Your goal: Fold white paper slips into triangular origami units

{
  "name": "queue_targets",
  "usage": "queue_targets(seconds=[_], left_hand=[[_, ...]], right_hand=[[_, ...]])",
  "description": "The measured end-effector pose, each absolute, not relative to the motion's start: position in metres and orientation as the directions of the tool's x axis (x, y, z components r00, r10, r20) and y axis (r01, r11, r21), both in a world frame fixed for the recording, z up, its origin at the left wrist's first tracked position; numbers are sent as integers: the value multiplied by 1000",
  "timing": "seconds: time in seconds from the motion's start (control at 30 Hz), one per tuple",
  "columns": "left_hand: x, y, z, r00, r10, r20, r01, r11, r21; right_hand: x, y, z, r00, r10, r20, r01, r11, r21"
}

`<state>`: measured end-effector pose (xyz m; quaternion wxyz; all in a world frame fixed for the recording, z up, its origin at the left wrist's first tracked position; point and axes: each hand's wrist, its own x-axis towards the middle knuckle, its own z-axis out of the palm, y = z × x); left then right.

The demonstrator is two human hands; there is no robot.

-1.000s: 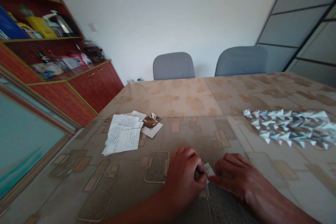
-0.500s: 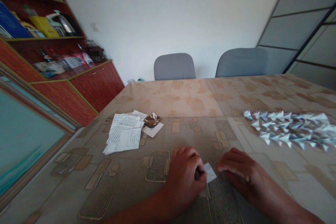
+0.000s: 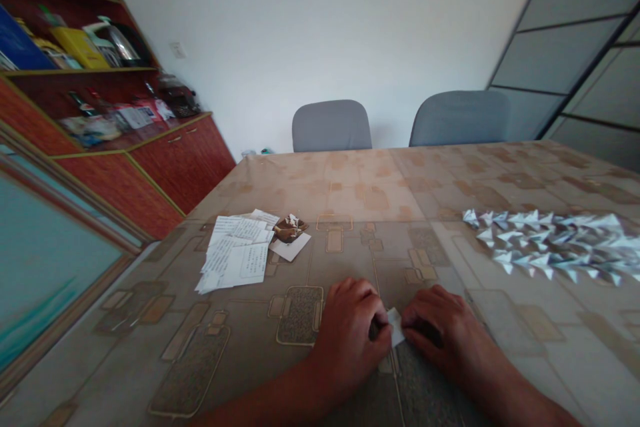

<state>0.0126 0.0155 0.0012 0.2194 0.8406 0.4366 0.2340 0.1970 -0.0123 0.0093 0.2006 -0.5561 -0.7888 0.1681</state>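
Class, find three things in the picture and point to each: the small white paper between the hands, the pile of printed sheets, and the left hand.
Small white paper (image 3: pixel 395 327): head view, its visible middle.
Printed sheets (image 3: pixel 237 257): head view, middle of the pile.
Left hand (image 3: pixel 350 327): head view, back of the hand.

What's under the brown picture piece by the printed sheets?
Part of a white square of paper sticks out on the near side of the brown picture piece. Whatever else lies beneath is covered, so can't tell.
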Motion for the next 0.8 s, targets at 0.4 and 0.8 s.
queue_targets(seconds=[0.4, 0.8], left_hand=[[11, 17, -1, 513, 834, 206, 617, -524, 587], [13, 15, -2, 491, 841, 229, 616, -520, 592]], right_hand=[[203, -4, 8, -349, 936, 52, 788, 323, -524], [198, -8, 7, -318, 945, 75, 816, 313, -487]])
